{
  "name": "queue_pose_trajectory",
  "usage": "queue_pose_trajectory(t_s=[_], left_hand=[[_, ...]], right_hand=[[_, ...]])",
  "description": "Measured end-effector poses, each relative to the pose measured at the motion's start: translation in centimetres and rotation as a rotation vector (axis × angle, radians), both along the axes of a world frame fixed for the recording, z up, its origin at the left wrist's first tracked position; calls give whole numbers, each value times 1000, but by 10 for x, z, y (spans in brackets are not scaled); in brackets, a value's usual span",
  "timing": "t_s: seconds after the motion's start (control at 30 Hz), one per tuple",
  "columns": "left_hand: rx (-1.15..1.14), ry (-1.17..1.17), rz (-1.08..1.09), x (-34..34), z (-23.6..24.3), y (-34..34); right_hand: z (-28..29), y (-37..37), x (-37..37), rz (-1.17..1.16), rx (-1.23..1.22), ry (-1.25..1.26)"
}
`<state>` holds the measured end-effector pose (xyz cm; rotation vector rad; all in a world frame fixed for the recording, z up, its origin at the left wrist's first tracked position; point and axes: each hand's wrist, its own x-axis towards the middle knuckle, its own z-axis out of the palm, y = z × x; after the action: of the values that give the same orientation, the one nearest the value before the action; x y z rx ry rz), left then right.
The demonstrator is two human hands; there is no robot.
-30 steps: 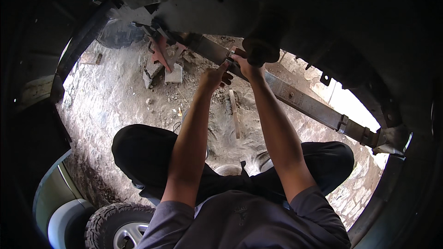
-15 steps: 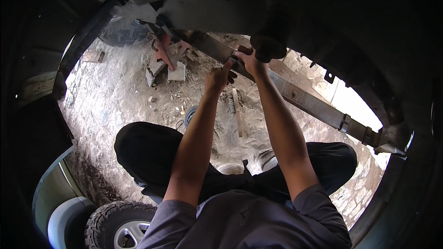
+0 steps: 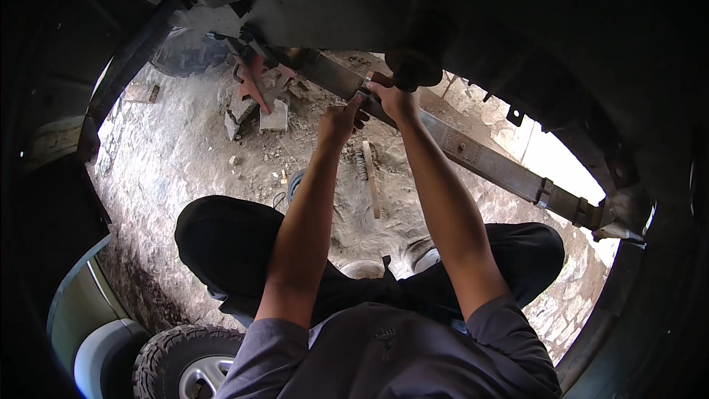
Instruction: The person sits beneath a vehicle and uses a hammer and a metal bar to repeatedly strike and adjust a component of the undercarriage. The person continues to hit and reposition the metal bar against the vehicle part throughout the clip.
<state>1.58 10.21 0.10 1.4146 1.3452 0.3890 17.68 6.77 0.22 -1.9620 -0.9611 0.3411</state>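
Observation:
A long metal leaf spring runs slantwise across the far side, from upper left to lower right, under the dark vehicle body. My right hand is closed round it near its middle, the thumb lying over the metal beside a small clip. Just left of it and lower, my left hand has its thumb raised against the same spot, fingers curled in. Whether a small part sits in its grasp is hidden. A wooden-backed wire brush lies on the ground below my hands.
A red jack stand is at the far left, near concrete blocks. A loose wheel lies lower left, with another tyre far left. A dark rounded bump stop hangs close above my right hand.
The whole view has shifted slightly, so things sit a little further left. Both hands keep their places on the leaf spring, with hardly any finger movement.

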Motion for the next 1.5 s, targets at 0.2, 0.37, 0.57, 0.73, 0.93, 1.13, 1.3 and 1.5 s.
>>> queue_pose_trajectory(t_s=[0.2,0.37,0.57,0.73,0.93,1.13,1.3,1.5], left_hand=[[139,110,-51,5,3,6],[95,99,-78,-3,0,9],[37,-63,-91,5,-4,7],[-111,-107,-19,-6,-31,21],[-84,-98,-61,0,-12,15],[-117,-44,-82,1,-1,13],[-160,-108,-70,1,-8,18],[-195,-155,-70,-5,-13,17]], right_hand=[[-8,13,5,47,-50,-31],[-5,1,5,67,-84,-40],[-37,20,30,119,-23,13],[-5,20,4,119,-83,-42],[-8,5,11,82,-138,-126],[-3,5,5,73,9,-6],[-18,13,6,63,88,-92],[-23,7,8,33,-6,-152]])
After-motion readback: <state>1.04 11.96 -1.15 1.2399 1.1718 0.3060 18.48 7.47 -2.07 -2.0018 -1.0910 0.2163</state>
